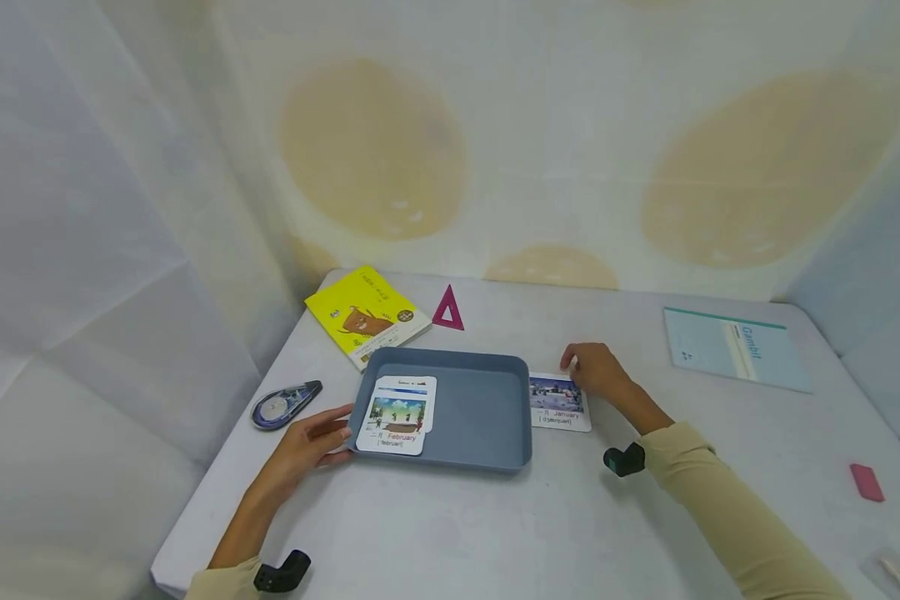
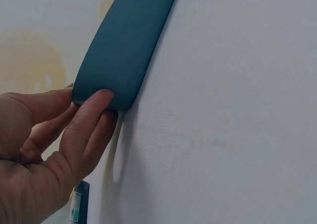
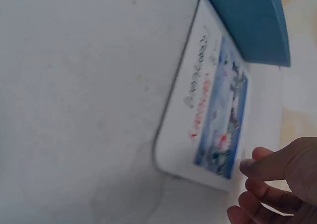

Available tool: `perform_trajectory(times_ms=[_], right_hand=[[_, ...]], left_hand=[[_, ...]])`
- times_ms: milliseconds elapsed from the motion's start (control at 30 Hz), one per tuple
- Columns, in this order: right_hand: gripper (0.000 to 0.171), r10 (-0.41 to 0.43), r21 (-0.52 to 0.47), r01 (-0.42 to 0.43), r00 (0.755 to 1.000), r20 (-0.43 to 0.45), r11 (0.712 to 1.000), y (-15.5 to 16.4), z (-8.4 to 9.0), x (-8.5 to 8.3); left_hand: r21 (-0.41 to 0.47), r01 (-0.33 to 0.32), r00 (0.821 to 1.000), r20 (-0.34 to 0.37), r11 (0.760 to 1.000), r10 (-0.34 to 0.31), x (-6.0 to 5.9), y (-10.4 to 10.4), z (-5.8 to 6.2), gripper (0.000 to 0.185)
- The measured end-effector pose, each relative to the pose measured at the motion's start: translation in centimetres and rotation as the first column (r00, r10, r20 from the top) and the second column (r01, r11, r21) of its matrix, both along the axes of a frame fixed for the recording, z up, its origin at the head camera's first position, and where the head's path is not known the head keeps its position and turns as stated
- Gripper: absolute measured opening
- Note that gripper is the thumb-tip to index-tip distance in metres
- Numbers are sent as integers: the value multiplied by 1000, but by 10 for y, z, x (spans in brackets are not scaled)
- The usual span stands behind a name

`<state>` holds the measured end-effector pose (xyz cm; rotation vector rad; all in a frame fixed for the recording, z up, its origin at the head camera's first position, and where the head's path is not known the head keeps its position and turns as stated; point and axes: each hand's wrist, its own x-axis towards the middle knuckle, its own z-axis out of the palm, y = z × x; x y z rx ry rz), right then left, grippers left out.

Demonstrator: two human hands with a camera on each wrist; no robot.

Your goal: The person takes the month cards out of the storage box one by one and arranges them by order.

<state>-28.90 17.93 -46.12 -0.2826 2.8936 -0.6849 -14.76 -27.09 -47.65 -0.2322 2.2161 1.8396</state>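
The January card [image 1: 559, 402] lies flat, long axis toward the wall, right hand [image 1: 595, 371] touching it, grip loose; left hand [image 1: 311, 442] pinches the tray [image 1: 480, 412] (February card [image 1: 397, 417] inside).

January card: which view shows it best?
Right wrist. The January card fills the frame, lying on the table beside the blue tray, right hand fingertips at its far edge, though the print is blurred. Head view shows it small but readable. Left wrist view misses it.
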Motion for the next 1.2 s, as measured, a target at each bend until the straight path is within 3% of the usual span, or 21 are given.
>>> perform_trajectory(times_ms=[100, 200, 333, 433, 633, 767, 933, 1067, 1200], right_hand=[[17, 28, -32, -32, 993, -114, 999, -10, 12, 2], [16, 75, -97, -102, 967, -243, 990, -34, 30, 2], [13, 159, -174, -220, 938, -307, 960, -82, 46, 4], [13, 218, -219, -282, 937, -273, 934, -118, 50, 8], [18, 317, -209, -353, 930, -186, 912, -167, 39, 15], [30, 353, -162, -359, 933, -64, 919, -189, 24, 18], [49, 321, -128, -311, 945, 63, 942, -206, 9, 26], [53, 315, -66, -310, 946, 76, 948, -212, 3, 31], [44, 323, -27, -322, 945, 50, 946, -211, 1, 29]], left_hand=[[1, -3, 1000, 9, 1000, 3, -1, 0, -1, 52], [-1, 5, 1000, 0, 1000, -5, 0, -1, -2, 53], [-4, -37, 999, 23, 999, 37, 5, -3, -2, 52], [-8, -72, 996, 49, 997, 73, 8, -4, -3, 51], [-6, -67, 997, 48, 998, 67, 7, -3, -4, 52], [-9, -50, 998, 37, 999, 51, 4, -1, -2, 52], [-3, -24, 999, 21, 1000, 25, 0, 0, 0, 52], [0, -35, 999, 35, 999, 35, -1, 1, 0, 51], [-11, -35, 999, 39, 999, 35, 0, 2, -2, 51]])
